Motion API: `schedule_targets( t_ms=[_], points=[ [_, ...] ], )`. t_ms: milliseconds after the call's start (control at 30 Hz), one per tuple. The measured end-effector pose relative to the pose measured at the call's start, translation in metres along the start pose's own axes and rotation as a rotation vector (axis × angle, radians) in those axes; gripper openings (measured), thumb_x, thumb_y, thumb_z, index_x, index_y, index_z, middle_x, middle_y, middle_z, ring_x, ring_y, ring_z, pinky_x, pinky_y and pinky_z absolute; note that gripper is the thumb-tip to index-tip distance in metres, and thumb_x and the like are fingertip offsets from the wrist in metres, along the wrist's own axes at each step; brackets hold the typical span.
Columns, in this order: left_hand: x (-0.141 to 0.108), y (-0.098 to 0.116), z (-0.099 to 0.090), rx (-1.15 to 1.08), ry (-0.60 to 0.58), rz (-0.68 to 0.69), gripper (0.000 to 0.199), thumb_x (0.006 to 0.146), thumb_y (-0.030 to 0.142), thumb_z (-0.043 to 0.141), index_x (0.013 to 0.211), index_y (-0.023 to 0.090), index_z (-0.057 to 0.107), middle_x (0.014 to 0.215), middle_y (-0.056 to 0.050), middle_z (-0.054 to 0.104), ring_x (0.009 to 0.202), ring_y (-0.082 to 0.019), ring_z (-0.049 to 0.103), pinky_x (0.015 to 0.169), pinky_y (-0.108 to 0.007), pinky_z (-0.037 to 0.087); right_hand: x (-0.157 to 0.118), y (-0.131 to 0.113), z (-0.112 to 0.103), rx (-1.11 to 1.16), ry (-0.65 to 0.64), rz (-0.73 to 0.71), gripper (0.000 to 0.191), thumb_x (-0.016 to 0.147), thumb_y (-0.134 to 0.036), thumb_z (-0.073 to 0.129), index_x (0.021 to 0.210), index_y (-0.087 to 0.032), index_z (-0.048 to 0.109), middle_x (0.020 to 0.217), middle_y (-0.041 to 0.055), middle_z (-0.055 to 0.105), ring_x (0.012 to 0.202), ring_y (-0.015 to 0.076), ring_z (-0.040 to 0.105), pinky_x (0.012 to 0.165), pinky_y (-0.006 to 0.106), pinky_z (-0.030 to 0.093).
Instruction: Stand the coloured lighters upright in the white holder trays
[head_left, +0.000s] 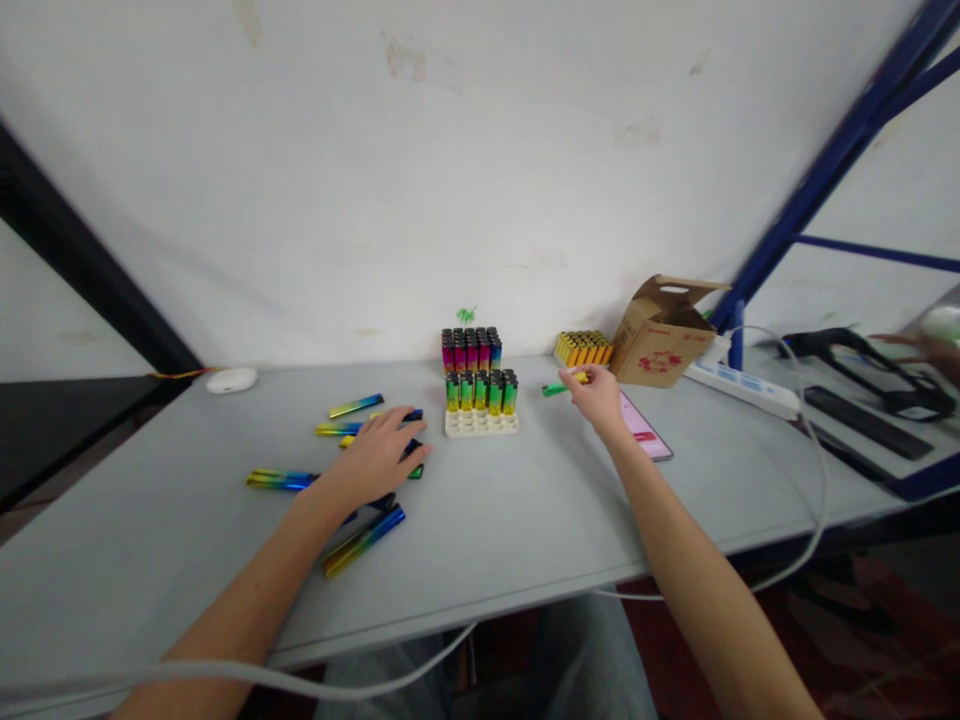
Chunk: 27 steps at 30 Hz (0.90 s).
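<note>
My left hand (pixel 384 452) is over a loose group of shiny blue-and-yellow lighter-shaped pieces, its fingers spread; several are partly hidden under it. One such piece (pixel 364 540) lies tilted near my left wrist, and another piece (pixel 355 406) lies beyond the fingers. My right hand (pixel 597 394) pinches a green-and-yellow lighter (pixel 556 388) lying roughly level, its green end pointing left. Between the hands, a white holder tray (pixel 481 428) has green-and-yellow lighters (pixel 481 392) standing upright in its rear rows, with holes showing in front.
Behind the tray stand pink-and-blue lighters (pixel 471 350). Yellow cylinders (pixel 585 348) stand beside an open cardboard box (pixel 663 335). A phone (pixel 643 430) lies by my right forearm, with a power strip (pixel 746 388) beyond. A white case (pixel 231 380) is far left. White cables cross the table's front edge.
</note>
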<state>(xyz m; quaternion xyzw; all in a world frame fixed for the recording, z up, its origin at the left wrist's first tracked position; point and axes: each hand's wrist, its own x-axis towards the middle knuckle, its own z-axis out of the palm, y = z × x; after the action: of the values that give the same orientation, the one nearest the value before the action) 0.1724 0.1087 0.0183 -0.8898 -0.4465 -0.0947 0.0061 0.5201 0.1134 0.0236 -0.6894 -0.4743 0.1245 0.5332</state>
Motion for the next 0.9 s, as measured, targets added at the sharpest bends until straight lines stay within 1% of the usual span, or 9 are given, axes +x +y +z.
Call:
schedule_targets(
  t_ms=[67,133,233,300,433,533,667,800,900],
  points=[
    [0.0,-0.001,0.002,-0.001,0.017,-0.001,0.047,0.09,0.046,0.039,0.12,0.017,0.061,0.134,-0.016,0.051,0.123,-0.031,0.048,0.106,-0.049,0.037,0.0,-0.003,0.001,0.281,0.031,0.129,0.03,0.068,-0.036,0.075,0.073,-0.018,0.05,0.061,-0.0032,0.057,0.049,0.0124,0.059,0.044,0.021,0.046],
    [0.0,-0.002,0.003,-0.009,0.031,0.002,0.046,0.09,0.046,0.04,0.119,0.018,0.061,0.134,-0.015,0.052,0.123,-0.031,0.048,0.105,-0.048,0.037,0.0,-0.008,0.003,0.577,0.009,0.25,0.03,0.068,-0.027,0.076,0.071,-0.019,0.047,0.062,-0.0043,0.057,0.05,0.0096,0.059,0.047,0.019,0.051],
    [0.0,-0.003,0.005,-0.025,0.043,0.004,0.047,0.09,0.046,0.04,0.119,0.017,0.062,0.134,-0.016,0.052,0.123,-0.032,0.048,0.104,-0.05,0.038,0.001,-0.015,0.003,0.903,-0.135,0.424,0.017,0.076,-0.013,0.067,0.072,-0.019,0.051,0.067,-0.0032,0.059,0.057,0.0067,0.059,0.057,0.015,0.056],
    [0.0,-0.003,0.005,-0.028,0.043,0.008,0.047,0.09,0.046,0.039,0.119,0.016,0.062,0.134,-0.017,0.051,0.123,-0.033,0.048,0.104,-0.05,0.038,0.0,-0.019,0.004,0.99,-0.241,0.504,0.015,0.079,-0.007,0.059,0.072,-0.019,0.052,0.068,-0.0024,0.058,0.057,0.0068,0.058,0.056,0.013,0.057],
    [0.0,-0.003,0.004,-0.023,0.035,0.009,0.047,0.09,0.045,0.04,0.119,0.016,0.062,0.134,-0.016,0.051,0.123,-0.033,0.048,0.105,-0.05,0.038,-0.006,-0.026,0.003,1.02,-0.345,0.583,0.016,0.083,-0.007,0.049,0.072,-0.017,0.053,0.067,0.0007,0.057,0.056,0.0079,0.057,0.053,0.014,0.056],
    [0.0,-0.002,0.004,-0.032,0.05,0.005,0.045,0.089,0.046,0.041,0.117,0.017,0.063,0.133,-0.015,0.052,0.122,-0.032,0.049,0.105,-0.05,0.038,-0.011,-0.033,0.0,1.11,-0.433,0.658,0.015,0.084,-0.007,0.047,0.079,-0.015,0.058,0.071,0.0022,0.061,0.054,0.0069,0.056,0.051,0.013,0.054],
    [0.0,-0.003,0.004,-0.035,0.049,0.004,0.046,0.089,0.046,0.04,0.117,0.017,0.062,0.133,-0.016,0.052,0.122,-0.032,0.05,0.105,-0.05,0.038,-0.016,-0.042,-0.007,1.169,-0.439,0.602,0.013,0.088,-0.016,0.049,0.083,-0.018,0.061,0.073,-0.0003,0.063,0.054,0.0069,0.054,0.05,0.014,0.052],
    [0.0,-0.002,0.004,-0.031,0.054,0.005,0.047,0.089,0.046,0.039,0.117,0.016,0.062,0.134,-0.017,0.052,0.122,-0.034,0.049,0.104,-0.052,0.038,-0.02,-0.046,-0.011,1.031,-0.511,0.439,0.02,0.091,-0.03,0.047,0.088,-0.019,0.064,0.078,0.0002,0.065,0.058,0.008,0.054,0.052,0.016,0.049],
    [-0.001,-0.002,0.003,-0.033,0.041,0.004,0.048,0.089,0.046,0.039,0.119,0.015,0.062,0.134,-0.018,0.051,0.123,-0.034,0.049,0.104,-0.052,0.037,-0.023,-0.048,-0.011,0.999,-0.549,0.387,0.025,0.094,-0.031,0.042,0.093,-0.02,0.064,0.079,0.0001,0.065,0.058,0.008,0.053,0.053,0.016,0.047]
  ],
)
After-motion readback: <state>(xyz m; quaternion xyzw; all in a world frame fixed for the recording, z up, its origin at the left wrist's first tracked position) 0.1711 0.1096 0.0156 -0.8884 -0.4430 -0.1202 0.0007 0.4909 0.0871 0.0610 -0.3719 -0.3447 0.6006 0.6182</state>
